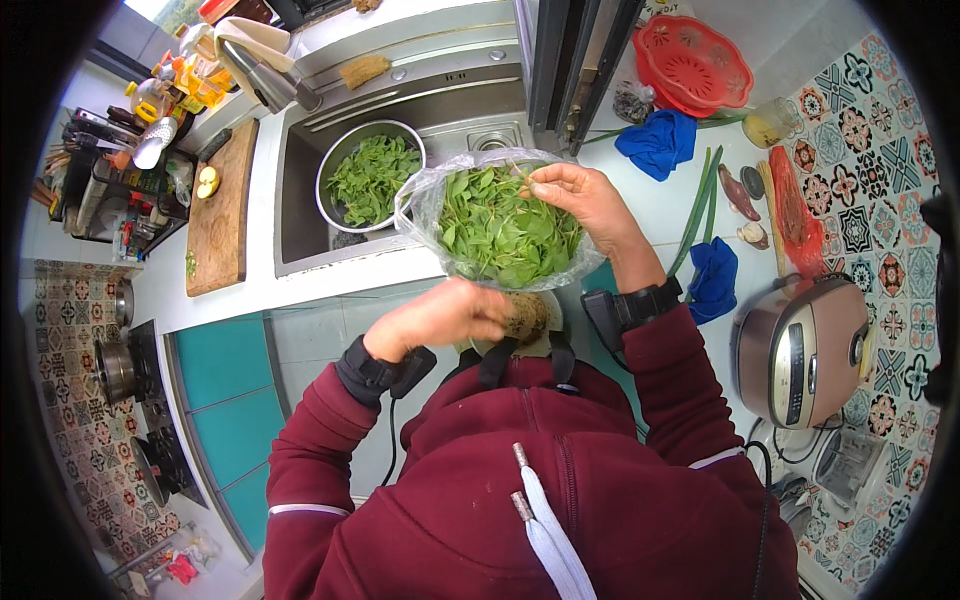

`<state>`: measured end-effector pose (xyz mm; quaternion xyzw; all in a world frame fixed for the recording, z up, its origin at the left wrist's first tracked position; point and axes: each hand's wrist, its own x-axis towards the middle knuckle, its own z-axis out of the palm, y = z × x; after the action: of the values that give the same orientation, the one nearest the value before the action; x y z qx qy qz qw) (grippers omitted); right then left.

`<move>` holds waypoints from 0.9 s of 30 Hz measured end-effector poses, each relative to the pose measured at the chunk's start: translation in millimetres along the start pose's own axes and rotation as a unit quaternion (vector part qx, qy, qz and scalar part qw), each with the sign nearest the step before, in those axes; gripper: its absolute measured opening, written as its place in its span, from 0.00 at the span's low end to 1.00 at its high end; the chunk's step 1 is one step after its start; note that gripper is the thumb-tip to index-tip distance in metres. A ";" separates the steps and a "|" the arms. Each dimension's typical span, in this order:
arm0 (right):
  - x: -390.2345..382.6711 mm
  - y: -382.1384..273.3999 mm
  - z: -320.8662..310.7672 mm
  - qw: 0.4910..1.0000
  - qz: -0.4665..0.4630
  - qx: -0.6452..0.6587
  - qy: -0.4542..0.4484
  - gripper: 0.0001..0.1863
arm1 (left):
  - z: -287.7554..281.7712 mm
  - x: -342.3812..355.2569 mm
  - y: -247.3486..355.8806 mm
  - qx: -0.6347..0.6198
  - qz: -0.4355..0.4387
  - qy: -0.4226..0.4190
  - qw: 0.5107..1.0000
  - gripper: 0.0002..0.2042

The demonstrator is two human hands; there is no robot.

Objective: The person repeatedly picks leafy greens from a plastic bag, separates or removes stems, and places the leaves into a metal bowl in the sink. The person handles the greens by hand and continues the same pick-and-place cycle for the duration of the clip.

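Greens (505, 230) are apparently pinched by the right hand (572, 198); the plastic bag (424, 207) is spread wide, seemingly for access; the grip of the left hand (447, 316), blurred, cannot be told

On the right-hand worktop (655, 208), a red colander (692, 65) is placed near a crumpled blue cloth (657, 145). Long green stalks (697, 212) are laid near a second blue cloth (713, 280), and a rose-brown electric cooker (815, 350) is stood beside a wall covered in patterned tiles (858, 210). On the left, a wooden board (228, 235) is set down with a cut piece of pale produce (207, 182) left on it. A tan scrubber (364, 70) is rested behind the sink basin (300, 215). Teal cabinet doors (222, 360) are fitted below.
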<state>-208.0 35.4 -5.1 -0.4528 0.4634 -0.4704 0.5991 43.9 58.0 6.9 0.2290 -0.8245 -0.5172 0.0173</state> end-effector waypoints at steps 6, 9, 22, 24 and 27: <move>0.1 -1.5 -0.8 0.999 0.000 -0.017 -0.027 0.12 | -17.2 15.7 8.3 0.123 0.102 0.163 0.974 0.07; 0.6 -3.6 1.9 0.999 0.003 -0.018 -0.046 0.12 | -34.6 37.8 13.8 0.194 0.095 0.405 0.888 0.13; 12.2 -8.6 3.4 0.985 -0.057 -0.153 -0.057 0.10 | -80.1 70.7 14.2 0.416 0.166 0.260 0.856 0.04; 13.0 -8.8 3.2 0.981 -0.068 -0.171 -0.067 0.10 | -85.9 67.8 15.1 0.408 0.178 0.239 0.863 0.04; 11.1 -11.0 0.1 0.978 -0.064 -0.185 -0.073 0.10 | -95.8 58.8 9.8 0.412 0.166 0.244 0.862 0.05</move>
<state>-208.0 22.9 4.3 -0.6175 0.4673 -0.3797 0.5061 13.1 -42.6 47.6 0.1936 -0.9577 -0.0480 0.2074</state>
